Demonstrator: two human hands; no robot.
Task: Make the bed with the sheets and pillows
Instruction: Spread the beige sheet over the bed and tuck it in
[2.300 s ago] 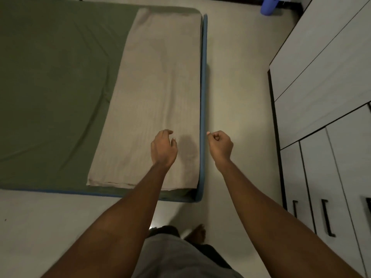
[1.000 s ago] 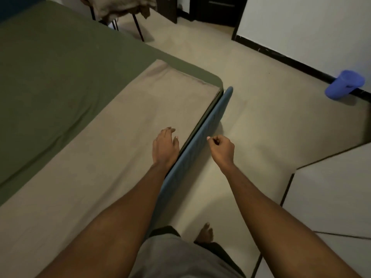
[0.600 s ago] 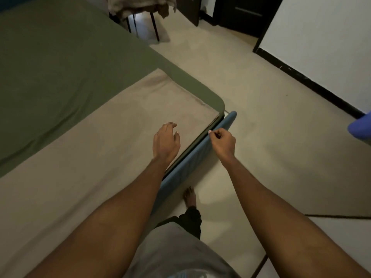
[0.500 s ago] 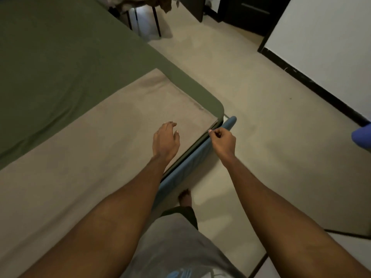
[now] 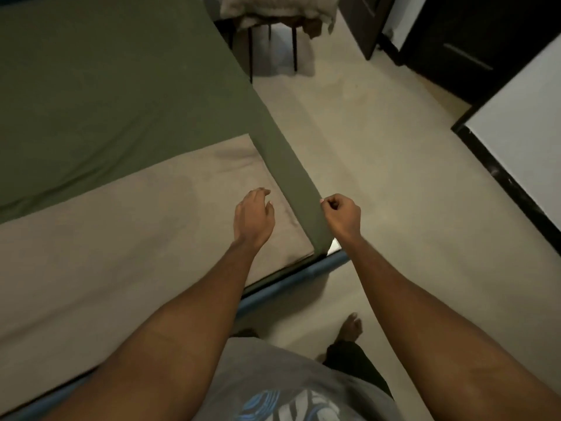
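Sheets: green sheet (image 5: 106,86) lies spread wide and smooth, folded down the side at the near corner; beige sheet (image 5: 121,238) lies flat on top of it across the near end, its edge reaching that corner.
Left: my left hand (image 5: 253,218) hangs palm down over the beige sheet, near the corner, fingers loose and a little bent, with nothing in them; whether it touches the cloth I cannot tell.
Right: my right hand (image 5: 343,214) is out past the corner, over the ground, fingers curled into a fist with the thumb tip against the forefinger; the tips sit just beside the green sheet's folded-down side, and I cannot tell whether they touch it.
Below: blue rim (image 5: 288,282) runs along under the near edge of the beige sheet and ends at the corner.
Body: grey shirt (image 5: 273,375) with a blue print at the bottom of view; one bare foot (image 5: 352,325) planted near the corner.
Ground: pale floor (image 5: 394,192) stretches right of the sheets.
Beyond: stool (image 5: 250,53) on dark legs stands just beside the far stretch of the green side, with pale cloth (image 5: 273,7) heaped over it.
Far right: dark door (image 5: 470,41) at the top; white wall (image 5: 522,123) with black skirting (image 5: 501,177) beneath it.
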